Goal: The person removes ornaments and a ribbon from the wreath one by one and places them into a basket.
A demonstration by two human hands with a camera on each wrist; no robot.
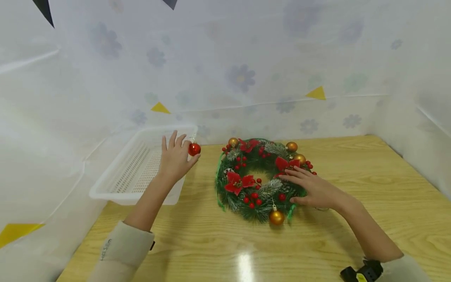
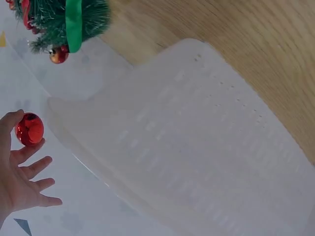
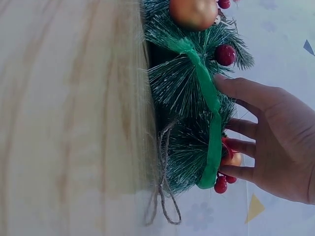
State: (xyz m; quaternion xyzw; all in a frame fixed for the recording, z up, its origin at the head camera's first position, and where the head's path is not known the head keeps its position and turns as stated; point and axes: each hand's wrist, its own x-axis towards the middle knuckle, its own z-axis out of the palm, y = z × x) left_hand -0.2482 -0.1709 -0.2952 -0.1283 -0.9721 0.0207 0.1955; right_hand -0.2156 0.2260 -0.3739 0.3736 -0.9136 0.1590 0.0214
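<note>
A: How was the left hand positioned?
B: A red bauble was pinched between thumb and forefinger above the white basket, remaining fingers spread.

A: And the right hand?
B: It was laid flat, fingers extended, on the wreath on the table.

Wreath lay flat on the desk, about centre, near the back wall. Basket sat to its left at the desk's back-left corner, partly over the edge. Left hand hovered over the basket's right rim, ball ornament at its fingertips, between basket and wreath. Right hand rested on the wreath's right side.
</note>
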